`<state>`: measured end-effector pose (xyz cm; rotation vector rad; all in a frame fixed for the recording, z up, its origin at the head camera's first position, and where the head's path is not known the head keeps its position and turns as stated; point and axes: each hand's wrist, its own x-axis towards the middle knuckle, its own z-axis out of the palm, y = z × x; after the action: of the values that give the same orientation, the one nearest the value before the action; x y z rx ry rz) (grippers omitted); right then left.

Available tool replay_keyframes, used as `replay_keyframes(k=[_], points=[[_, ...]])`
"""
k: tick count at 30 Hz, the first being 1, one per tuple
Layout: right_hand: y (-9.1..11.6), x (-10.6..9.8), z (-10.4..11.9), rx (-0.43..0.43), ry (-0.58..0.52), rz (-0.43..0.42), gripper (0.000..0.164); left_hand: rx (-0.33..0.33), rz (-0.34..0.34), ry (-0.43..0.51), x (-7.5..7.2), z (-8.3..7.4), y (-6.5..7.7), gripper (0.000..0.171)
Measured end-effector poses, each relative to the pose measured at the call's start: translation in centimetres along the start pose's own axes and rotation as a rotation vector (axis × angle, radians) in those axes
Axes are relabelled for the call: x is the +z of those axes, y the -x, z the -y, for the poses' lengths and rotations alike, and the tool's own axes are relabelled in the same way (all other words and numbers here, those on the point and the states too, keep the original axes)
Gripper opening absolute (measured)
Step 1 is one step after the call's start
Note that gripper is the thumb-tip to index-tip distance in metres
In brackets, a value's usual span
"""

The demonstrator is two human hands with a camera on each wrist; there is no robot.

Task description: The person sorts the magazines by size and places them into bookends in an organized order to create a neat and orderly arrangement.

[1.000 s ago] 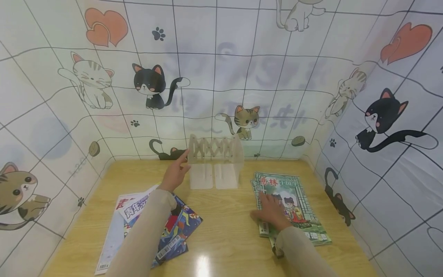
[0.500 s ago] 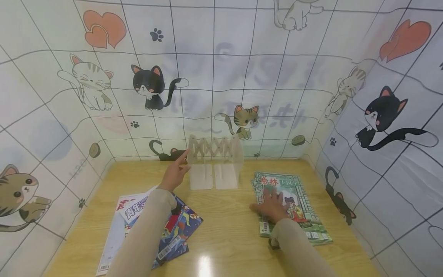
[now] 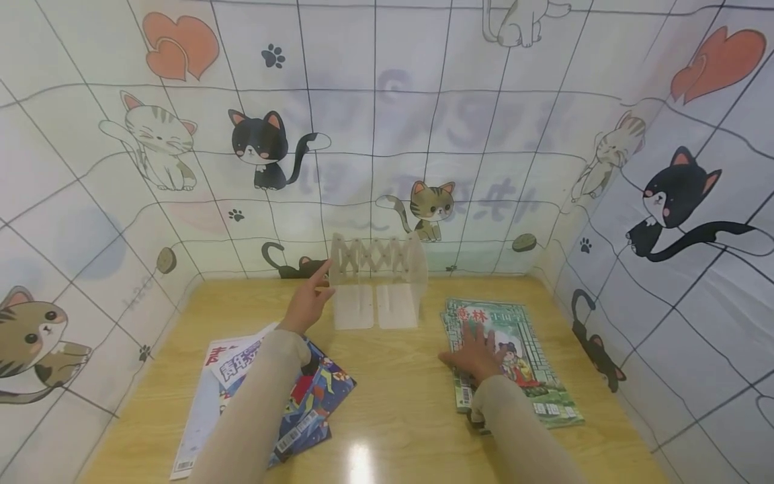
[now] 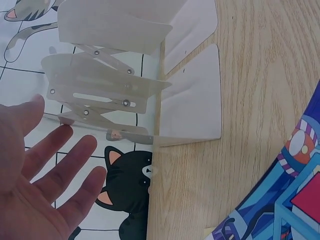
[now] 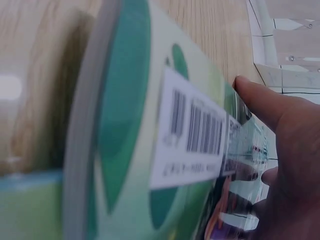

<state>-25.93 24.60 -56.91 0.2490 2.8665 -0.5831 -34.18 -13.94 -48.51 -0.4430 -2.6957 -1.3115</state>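
Observation:
A translucent white expandable bookend rack (image 3: 397, 307) with crossed slats stands at the back of the table. My left hand (image 3: 305, 306) is at its left end, index finger and thumb extended to the end panel's edge. In the left wrist view the fingers (image 4: 82, 150) are spread beside the thin panel, not wrapped round it. On the right lies a stack of green magazines (image 3: 514, 323). My right hand (image 3: 478, 353) rests on the top cover, fingers spread and thumb out at the left edge. The right wrist view shows the barcode label (image 5: 192, 132) close up.
Left of centre, several magazines (image 3: 196, 410) lie fanned out, white and dark blue, partly hidden under my left forearm. Bare wooden table (image 3: 393, 396) runs between the two piles. A cat-patterned sheet (image 3: 357, 128) hangs behind and at both sides.
My right hand has shifted forward over the magazine stack, and its fingers have spread on the cover. The left hand keeps its place beside the rack.

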Motion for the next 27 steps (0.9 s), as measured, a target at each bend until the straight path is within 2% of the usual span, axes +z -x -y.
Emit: replay_keyframes(k=[6, 17, 27], points=[[0.36, -0.56, 0.09, -0.018, -0.022, -0.011, 0.110, 0.003, -0.006, 0.000, 0.13, -0.05, -0.27, 0.064], [0.27, -0.68, 0.08, -0.043, -0.027, 0.028, 0.107, -0.015, 0.002, -0.002, 0.02, -0.34, 0.03, 0.064], [0.79, -0.92, 0.80, -0.027, -0.014, 0.079, 0.103, -0.022, -0.002, 0.018, 0.03, -0.26, -0.13, 0.064]])
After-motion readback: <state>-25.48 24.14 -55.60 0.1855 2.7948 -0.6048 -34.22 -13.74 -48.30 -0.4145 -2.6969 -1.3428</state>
